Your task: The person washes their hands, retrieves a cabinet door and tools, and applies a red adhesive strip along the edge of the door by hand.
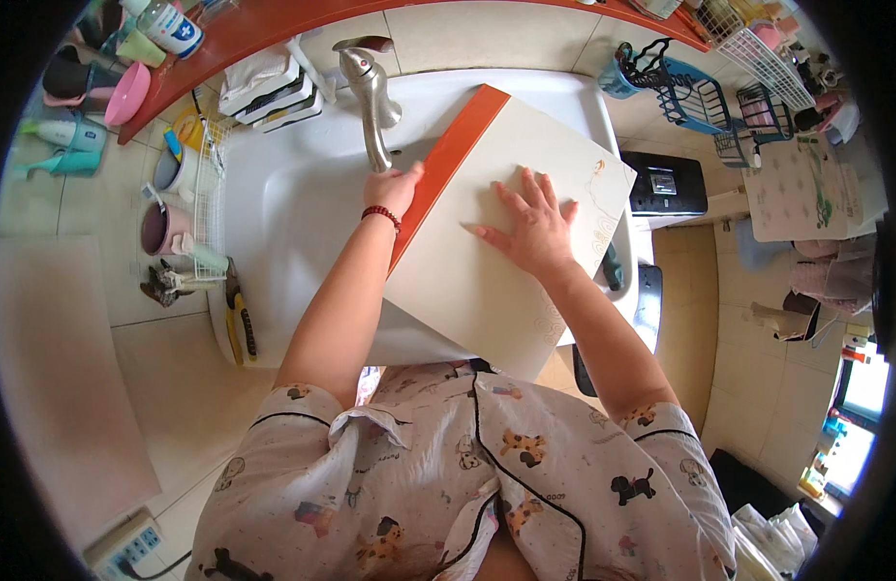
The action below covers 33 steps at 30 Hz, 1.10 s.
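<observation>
A large cream panel (472,276) with a thick orange-red edge and faint curling patterns lies slanted across the white sink (264,208). My left hand (397,188), with a red bead bracelet at its wrist, is closed on the orange-red edge near the faucet. Its fingers are partly hidden. My right hand (537,221) rests flat on the panel's upper face, fingers spread, gripping nothing. The metal faucet (369,102) stands just beyond my left hand, its spout pointing toward me. Much of the basin is covered by the panel.
Left of the sink, a white wire rack (211,198) holds cups, and yellow-and-black pliers (240,320) lie on the rim. Blue baskets (695,92) hang at the far right, above a black box (667,184). An orange-red shelf (264,44) runs along the far wall.
</observation>
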### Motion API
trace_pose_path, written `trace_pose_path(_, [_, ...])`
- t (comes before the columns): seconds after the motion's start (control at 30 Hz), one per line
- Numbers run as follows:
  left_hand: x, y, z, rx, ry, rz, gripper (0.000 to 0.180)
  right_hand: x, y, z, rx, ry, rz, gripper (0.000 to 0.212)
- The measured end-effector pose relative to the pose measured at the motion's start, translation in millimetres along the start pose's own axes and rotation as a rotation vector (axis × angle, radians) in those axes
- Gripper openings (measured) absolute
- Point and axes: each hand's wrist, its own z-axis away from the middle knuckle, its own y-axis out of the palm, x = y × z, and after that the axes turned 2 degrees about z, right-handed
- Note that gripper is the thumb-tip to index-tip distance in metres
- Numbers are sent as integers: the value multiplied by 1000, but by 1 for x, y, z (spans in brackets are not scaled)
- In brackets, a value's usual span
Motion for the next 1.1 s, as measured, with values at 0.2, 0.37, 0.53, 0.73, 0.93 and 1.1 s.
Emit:
trace_pose_path(0.2, [48,-14,29,-241,504,-436,26,-4,4,0,-22,11,-8,73])
trace_pose_path(0.37, [29,13,56,124,951,-811,58,-1,8,-4,-30,3,-18,74])
trace_pose_path(0.53, [24,-16,16,141,260,-571,64,-3,6,-3,-40,3,-5,73])
trace_pose_path(0.73, [32,-24,-11,86,336,-157,35,-3,3,-2,16,24,6,74])
trace_pose_path(0.93, [35,-7,-15,369,133,249,25,0,0,-3,70,47,-11,74])
trace_pose_path(1.1, [-4,-8,-2,275,-65,129,44,-2,3,-3,57,46,-7,74])
